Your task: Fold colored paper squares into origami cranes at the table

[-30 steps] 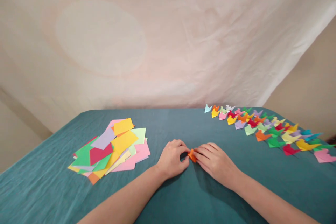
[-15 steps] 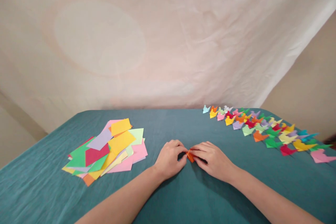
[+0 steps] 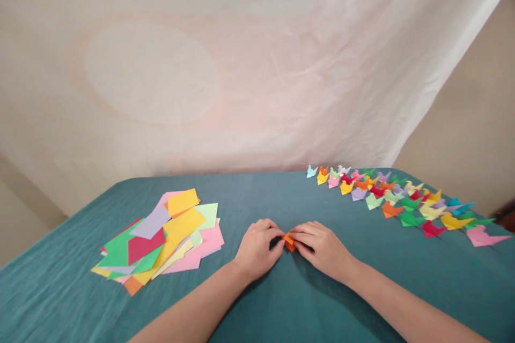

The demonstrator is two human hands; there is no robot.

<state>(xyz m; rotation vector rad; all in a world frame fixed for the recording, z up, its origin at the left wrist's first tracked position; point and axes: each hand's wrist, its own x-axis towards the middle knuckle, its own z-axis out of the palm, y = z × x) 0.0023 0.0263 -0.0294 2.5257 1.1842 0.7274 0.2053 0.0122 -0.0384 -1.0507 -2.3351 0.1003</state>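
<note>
1. Far to your left, a loose pile of paper squares [image 3: 161, 236] lies flat on the teal cloth [image 3: 60, 300]. Its pink, yellow, green, red and lilac sheets overlap, and it is well apart from your hands.
2. Your left hand [image 3: 257, 249] rests on the cloth near the middle, fingers curled. Thumb and forefinger are closed on the left side of a small orange paper [image 3: 288, 241].
3. That orange paper, already folded, sits between your two hands, low over the cloth. Whether it touches the cloth cannot be told.
4. Your right hand [image 3: 325, 249] meets it from the other side, fingertips pinched on its right edge, so both hands are together on it.
5. Well to your right, folded paper birds [image 3: 402, 201] in many colours stand in rows running toward the far right edge.
</note>
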